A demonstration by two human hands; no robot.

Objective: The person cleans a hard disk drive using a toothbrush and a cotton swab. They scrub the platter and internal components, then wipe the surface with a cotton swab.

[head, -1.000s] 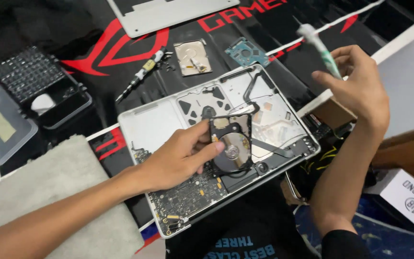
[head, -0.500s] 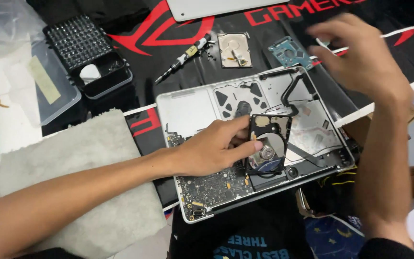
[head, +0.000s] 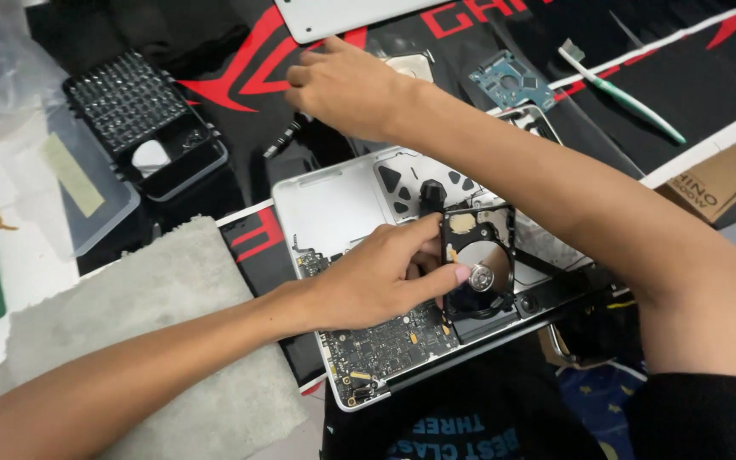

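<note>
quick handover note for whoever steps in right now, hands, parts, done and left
Left hand: fingers pinch the opened hard drive, held on edge over the open laptop, platter exposed.
Right hand: reaches across to the mat, over the screwdriver, palm down; grip cannot be told.
Parts: bit case to the left, small green board and toothbrush at the top.
Done: laptop bottom is off, drive lid is off.
Left: drive is not seated, laptop is still open.

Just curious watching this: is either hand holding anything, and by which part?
The left hand pinches the opened hard drive by its left edge. The right hand reaches over the screwdriver; any grip is hidden.
</note>
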